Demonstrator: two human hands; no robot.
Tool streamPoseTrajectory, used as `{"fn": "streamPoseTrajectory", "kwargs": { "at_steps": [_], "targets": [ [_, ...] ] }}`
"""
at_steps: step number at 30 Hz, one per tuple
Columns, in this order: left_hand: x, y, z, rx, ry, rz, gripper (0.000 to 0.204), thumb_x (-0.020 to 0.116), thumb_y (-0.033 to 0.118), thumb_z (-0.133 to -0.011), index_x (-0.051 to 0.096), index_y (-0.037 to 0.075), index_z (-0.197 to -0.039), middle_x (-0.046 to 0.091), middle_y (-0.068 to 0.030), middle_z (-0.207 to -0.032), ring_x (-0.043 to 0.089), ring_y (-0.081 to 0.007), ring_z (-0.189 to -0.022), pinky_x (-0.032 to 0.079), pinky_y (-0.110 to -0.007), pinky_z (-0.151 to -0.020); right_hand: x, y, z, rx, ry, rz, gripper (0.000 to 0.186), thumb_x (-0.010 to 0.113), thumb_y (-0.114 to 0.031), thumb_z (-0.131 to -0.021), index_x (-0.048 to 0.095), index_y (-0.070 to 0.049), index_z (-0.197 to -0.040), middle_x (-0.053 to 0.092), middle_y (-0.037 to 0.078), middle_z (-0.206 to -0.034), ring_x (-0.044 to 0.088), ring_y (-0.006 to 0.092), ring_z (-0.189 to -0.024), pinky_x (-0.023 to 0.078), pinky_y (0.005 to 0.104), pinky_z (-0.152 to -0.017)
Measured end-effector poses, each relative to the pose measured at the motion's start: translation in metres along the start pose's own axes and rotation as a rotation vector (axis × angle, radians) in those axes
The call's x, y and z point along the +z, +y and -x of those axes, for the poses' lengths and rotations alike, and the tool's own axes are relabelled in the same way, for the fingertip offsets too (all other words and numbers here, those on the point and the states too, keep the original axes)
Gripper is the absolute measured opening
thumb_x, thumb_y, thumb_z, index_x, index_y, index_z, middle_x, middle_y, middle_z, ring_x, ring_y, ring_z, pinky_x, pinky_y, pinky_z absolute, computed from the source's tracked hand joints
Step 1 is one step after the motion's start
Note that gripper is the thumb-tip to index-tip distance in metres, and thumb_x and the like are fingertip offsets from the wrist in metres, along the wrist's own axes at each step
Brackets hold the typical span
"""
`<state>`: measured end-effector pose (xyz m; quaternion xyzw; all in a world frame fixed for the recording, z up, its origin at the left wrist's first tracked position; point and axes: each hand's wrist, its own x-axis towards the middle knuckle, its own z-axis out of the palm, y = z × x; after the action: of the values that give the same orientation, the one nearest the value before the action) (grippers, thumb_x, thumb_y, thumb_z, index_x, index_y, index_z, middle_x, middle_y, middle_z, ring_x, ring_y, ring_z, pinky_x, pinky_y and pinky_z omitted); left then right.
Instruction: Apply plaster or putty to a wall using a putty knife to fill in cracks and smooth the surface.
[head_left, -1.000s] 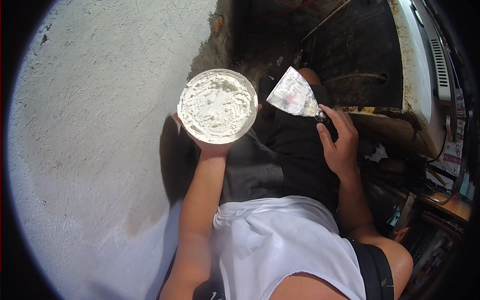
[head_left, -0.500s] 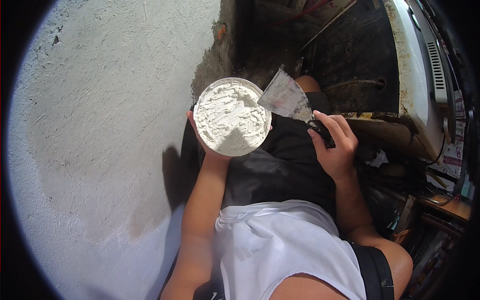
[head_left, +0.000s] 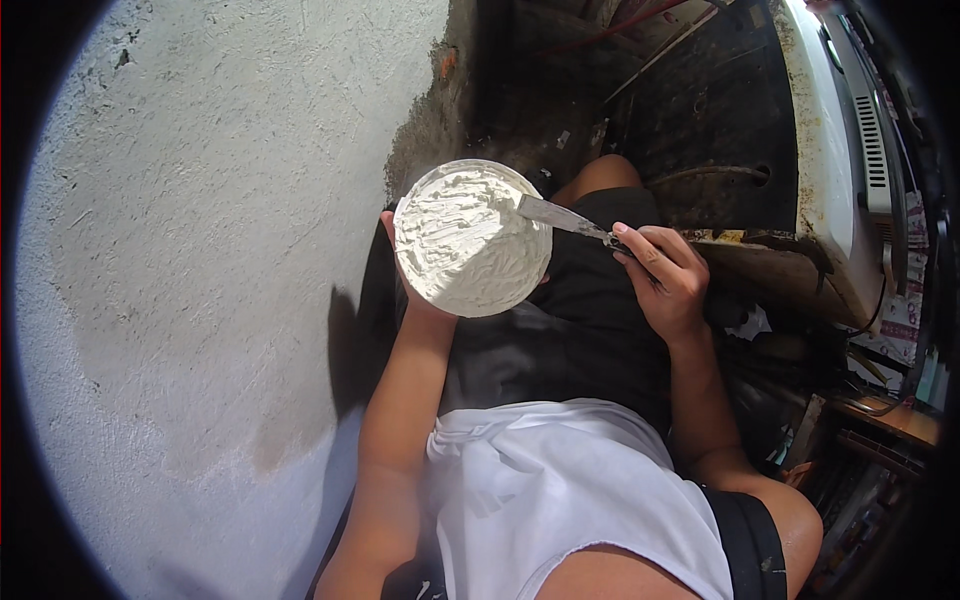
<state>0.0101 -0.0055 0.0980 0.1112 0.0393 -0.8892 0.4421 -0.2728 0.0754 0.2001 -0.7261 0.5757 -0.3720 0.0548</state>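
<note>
A round white tub (head_left: 402, 262) is held over my lap by my left hand (head_left: 418, 296), which wraps its near left side; most of those fingers are hidden behind it. White paste (head_left: 462, 235) with a ridged, scraped surface fills the tub close to the rim. My right hand (head_left: 672, 275) grips the dark handle of a putty knife (head_left: 565, 217) between thumb and fingers. The blade is turned nearly edge-on and its tip overlaps the tub's right rim. Whether the tip touches the paste, I cannot tell.
A rough plastered wall (head_left: 230, 230), pale with a greyer patch, rises along my left. At the right stands a rusty white appliance (head_left: 850, 190) with a dark panel (head_left: 700, 130). Below it are a wooden shelf edge (head_left: 890, 415) and clutter.
My right hand has rolled the putty knife, so its blade went from broad face showing to nearly edge-on. The tub has shifted slightly right and nearer.
</note>
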Motion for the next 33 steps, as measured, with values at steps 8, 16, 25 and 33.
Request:
{"fn": "streamPoseTrajectory", "kwargs": {
  "at_steps": [8, 16, 25, 33],
  "targets": [
    [0.007, -0.005, 0.000, 0.069, 0.043, 0.126, 0.112, 0.043, 0.094, -0.088, 0.038, 0.013, -0.165, 0.038, -0.0212, -0.168, 0.045, -0.0499, -0.146, 0.041, -0.078, -0.110, -0.004, 0.000, -0.002, 0.113, -0.117, -0.061, 0.049, 0.085, 0.008, -0.075, 0.077, -0.003, -0.123, 0.074, 0.013, -0.098, 0.073, 0.0260, -0.083, 0.058, 0.0345, -0.071],
    [0.006, -0.011, -0.005, 0.159, 0.007, -0.118, 0.113, 0.043, 0.095, -0.088, 0.039, 0.011, -0.163, 0.042, -0.0216, -0.164, 0.048, -0.0438, -0.146, 0.045, -0.066, -0.116, 0.012, -0.001, -0.001, 0.187, -0.132, -0.145, 0.046, 0.085, 0.005, -0.077, 0.076, -0.001, -0.122, 0.073, 0.015, -0.099, 0.073, 0.0309, -0.085, 0.058, 0.0369, -0.075],
    [0.007, -0.013, -0.005, 0.224, 0.079, -0.229, 0.111, 0.036, 0.094, -0.091, 0.039, 0.012, -0.164, 0.043, -0.0190, -0.165, 0.047, -0.0421, -0.146, 0.043, -0.063, -0.118, 0.022, -0.002, 0.005, 0.187, -0.108, -0.130, 0.046, 0.085, 0.005, -0.078, 0.076, -0.001, -0.122, 0.073, 0.015, -0.097, 0.073, 0.0306, -0.085, 0.058, 0.0367, -0.074],
    [0.009, -0.014, -0.007, 0.273, 0.170, -0.307, 0.110, 0.032, 0.095, -0.091, 0.039, 0.013, -0.164, 0.043, -0.0172, -0.165, 0.046, -0.0401, -0.148, 0.042, -0.062, -0.119, 0.037, -0.025, 0.015, 0.187, -0.067, -0.160, 0.046, 0.085, 0.005, -0.078, 0.076, 0.000, -0.123, 0.072, 0.016, -0.096, 0.072, 0.0309, -0.083, 0.058, 0.0369, -0.074]
  ]
}}
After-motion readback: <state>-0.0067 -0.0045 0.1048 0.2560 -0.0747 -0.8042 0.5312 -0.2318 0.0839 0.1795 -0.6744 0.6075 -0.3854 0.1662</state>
